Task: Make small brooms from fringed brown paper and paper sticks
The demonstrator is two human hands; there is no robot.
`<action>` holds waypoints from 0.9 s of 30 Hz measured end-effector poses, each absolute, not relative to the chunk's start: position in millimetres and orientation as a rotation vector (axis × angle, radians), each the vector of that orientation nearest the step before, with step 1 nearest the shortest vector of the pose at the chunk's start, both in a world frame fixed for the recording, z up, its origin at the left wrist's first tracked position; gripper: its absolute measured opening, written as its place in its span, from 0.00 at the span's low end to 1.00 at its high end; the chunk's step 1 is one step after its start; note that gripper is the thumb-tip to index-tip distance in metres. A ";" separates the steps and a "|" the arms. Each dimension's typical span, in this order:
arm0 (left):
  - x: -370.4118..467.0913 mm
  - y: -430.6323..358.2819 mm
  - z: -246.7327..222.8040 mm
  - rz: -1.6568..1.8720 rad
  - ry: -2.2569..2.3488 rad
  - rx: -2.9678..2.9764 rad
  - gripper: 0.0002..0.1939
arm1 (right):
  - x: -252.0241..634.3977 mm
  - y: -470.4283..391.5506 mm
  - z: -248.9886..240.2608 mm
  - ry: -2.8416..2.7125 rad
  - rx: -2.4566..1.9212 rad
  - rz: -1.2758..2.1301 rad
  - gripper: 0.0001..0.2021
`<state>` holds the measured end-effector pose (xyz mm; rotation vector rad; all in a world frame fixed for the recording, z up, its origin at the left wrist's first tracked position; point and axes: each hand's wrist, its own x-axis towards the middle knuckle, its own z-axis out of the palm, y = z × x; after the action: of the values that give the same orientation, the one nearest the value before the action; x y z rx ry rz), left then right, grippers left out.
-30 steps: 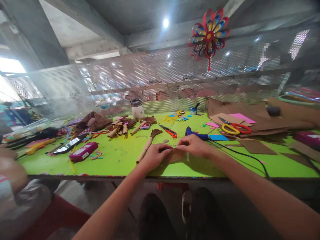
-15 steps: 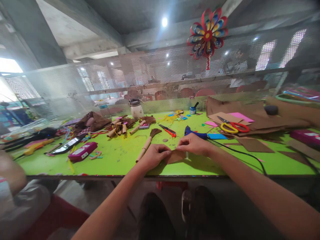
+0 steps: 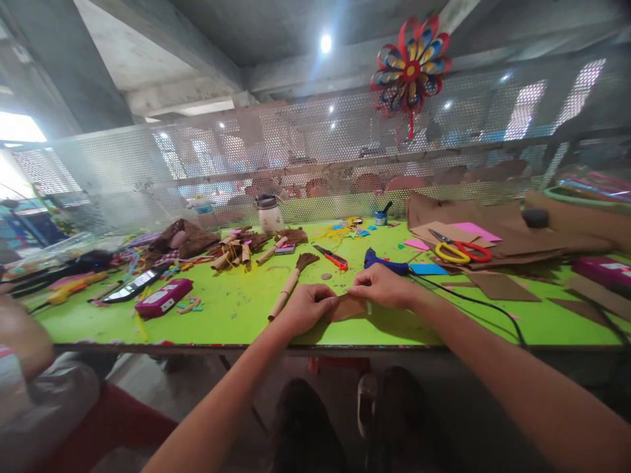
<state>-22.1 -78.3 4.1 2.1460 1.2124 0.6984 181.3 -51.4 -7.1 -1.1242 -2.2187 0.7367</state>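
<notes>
Near the front edge of the green table, my left hand pinches the left side of a small piece of brown paper. Thumb and fingers of my right hand are closed on the same paper's upper right edge. A rolled brown paper piece with a fringed end lies just left of my left hand. Beyond my hands are a red utility knife and a blue glue gun, close to my right hand.
Scissors rest on brown paper sheets at the right. A purple box, brown paper rolls and a white jar stand or lie at the left. A black cable crosses the right side. Another person's arm is at the far left.
The other person's arm at the far left has shifted slightly. My hands keep almost the same place and hold on the paper.
</notes>
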 end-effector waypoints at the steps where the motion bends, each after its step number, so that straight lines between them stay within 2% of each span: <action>1: -22.4 -78.0 4.1 0.702 1.218 2.148 0.12 | 180.9 -52.6 -6.2 -2.222 -1.127 0.729 0.15; 11: -30.2 -72.5 -2.9 0.738 1.176 2.041 0.16 | 182.3 -55.6 -1.9 -2.161 -1.060 0.954 0.18; 17: -28.2 -75.7 -0.2 0.743 1.191 2.080 0.18 | 177.8 -57.1 -4.3 -2.234 -0.977 0.740 0.12; 21: -28.7 -74.5 -1.2 0.736 1.206 2.085 0.19 | 174.8 -61.4 -3.8 -2.219 -0.994 0.638 0.12; 27: -34.7 -69.9 -7.0 0.704 1.159 2.115 0.15 | 176.0 -59.7 -4.5 -2.226 -0.986 0.597 0.11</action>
<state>-34.7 -69.9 -7.0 2.1149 1.1591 0.7044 176.0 -59.7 -4.5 -0.9858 -2.2263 0.5965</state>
